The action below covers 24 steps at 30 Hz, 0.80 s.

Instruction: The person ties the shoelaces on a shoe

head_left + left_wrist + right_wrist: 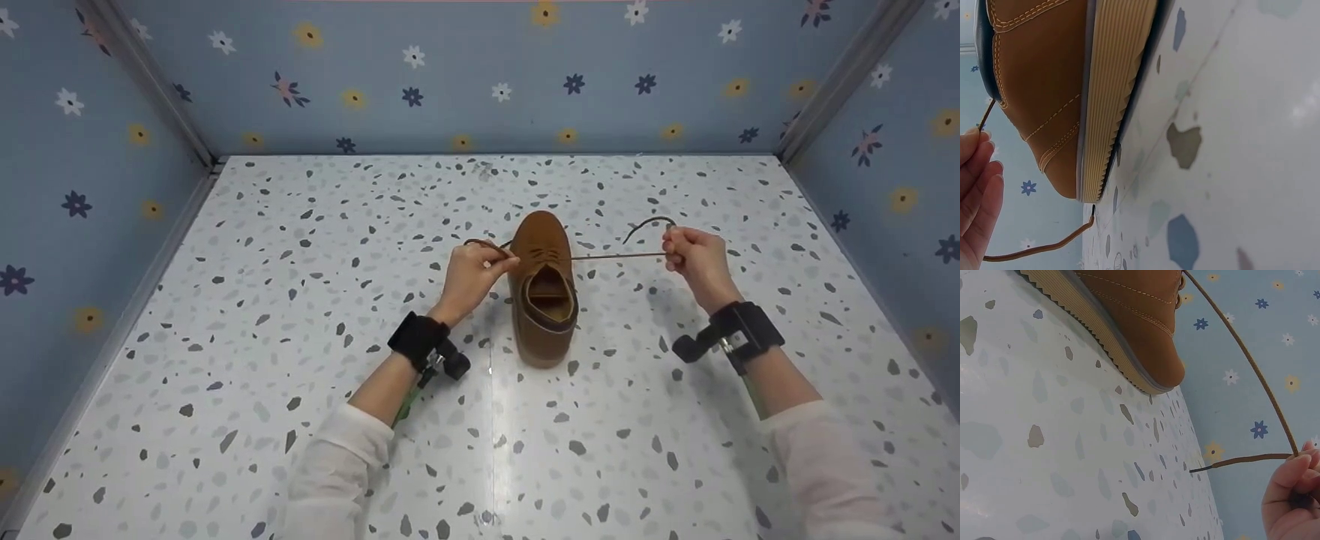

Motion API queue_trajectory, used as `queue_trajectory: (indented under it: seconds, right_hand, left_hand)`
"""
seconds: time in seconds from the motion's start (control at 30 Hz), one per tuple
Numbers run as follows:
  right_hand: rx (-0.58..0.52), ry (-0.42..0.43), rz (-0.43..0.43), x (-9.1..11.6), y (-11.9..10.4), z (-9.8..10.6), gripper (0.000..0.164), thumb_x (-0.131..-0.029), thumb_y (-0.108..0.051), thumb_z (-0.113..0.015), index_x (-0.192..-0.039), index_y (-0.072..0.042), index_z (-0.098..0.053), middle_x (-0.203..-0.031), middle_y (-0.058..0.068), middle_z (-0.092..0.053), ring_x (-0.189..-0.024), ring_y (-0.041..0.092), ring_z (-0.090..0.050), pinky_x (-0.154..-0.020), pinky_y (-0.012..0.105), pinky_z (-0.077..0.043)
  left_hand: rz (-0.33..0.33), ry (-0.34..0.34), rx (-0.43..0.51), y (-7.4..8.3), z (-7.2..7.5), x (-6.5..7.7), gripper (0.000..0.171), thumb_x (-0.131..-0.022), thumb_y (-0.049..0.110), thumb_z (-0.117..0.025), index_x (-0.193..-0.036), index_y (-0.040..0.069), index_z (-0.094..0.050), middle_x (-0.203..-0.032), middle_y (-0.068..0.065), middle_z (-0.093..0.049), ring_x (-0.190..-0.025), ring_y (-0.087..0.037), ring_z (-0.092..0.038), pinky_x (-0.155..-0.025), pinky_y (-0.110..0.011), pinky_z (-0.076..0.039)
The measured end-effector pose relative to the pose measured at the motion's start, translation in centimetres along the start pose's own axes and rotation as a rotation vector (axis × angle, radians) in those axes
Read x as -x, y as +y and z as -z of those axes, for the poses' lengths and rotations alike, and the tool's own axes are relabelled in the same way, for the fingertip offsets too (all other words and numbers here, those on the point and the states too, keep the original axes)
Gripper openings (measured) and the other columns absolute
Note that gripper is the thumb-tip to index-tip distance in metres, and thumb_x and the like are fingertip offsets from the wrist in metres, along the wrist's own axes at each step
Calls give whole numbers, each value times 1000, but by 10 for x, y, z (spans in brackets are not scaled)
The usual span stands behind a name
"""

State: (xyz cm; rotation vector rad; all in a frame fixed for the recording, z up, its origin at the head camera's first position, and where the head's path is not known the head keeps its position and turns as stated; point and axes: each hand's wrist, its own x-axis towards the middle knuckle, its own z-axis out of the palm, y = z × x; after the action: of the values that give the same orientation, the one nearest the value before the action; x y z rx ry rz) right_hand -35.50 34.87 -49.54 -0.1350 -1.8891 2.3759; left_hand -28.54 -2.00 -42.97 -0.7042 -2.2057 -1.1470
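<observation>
A brown lace-up shoe (541, 341) stands upright on the speckled surface, its toe facing away from me. My left hand (474, 274) is at the shoe's left side and pinches one end of the brown shoelace (1044, 247) between thumb and fingers, close to the eyelets. Out to the right, my right hand (699, 259) pinches the other end of the lace (1252, 363), which runs from the eyelets to the fingers. Beyond the right fingers a loose tail with a dark tip curves away. The pale ridged sole (1114, 84) shows in the left wrist view.
The white speckled tabletop (247, 337) has a thin seam down its middle. Blue flowered panels (480, 67) close off the back and both sides. Each wrist wears a black strap (746, 334) with a small camera mount.
</observation>
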Motion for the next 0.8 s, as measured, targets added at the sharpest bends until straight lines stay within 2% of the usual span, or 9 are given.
queue_trajectory:
  seconds: [0.37,0.6,0.8]
  right_hand:
    - [39,1,-2,2,0,0,39,-64,-27,-53,-87,5,-45,-70,12,-41,-53,16,-37,-41,28,-32]
    - [3,-27,9,5,3,-2,37,-66,-25,-52,-87,5,-45,-67,11,-40,-51,15,-36,-40,28,-32]
    - [-20,-40,33,2,3,-3,36,-66,-23,-52,-86,6,-44,-67,12,-39,-50,14,-35,-40,27,-33]
  left_hand:
    - [12,9,8,0,-2,1,8,-58,25,-58,-62,18,-60,-57,15,-49,-51,3,-40,-51,-14,-29]
    - [28,6,70,1,-2,-3,8,-60,24,-58,-60,16,-60,-54,13,-49,-48,2,-39,-48,-15,-30]
    - [35,-4,76,1,-1,-3,7,-59,22,-58,-60,15,-60,-54,13,-49,-47,2,-39,-47,-15,-30]
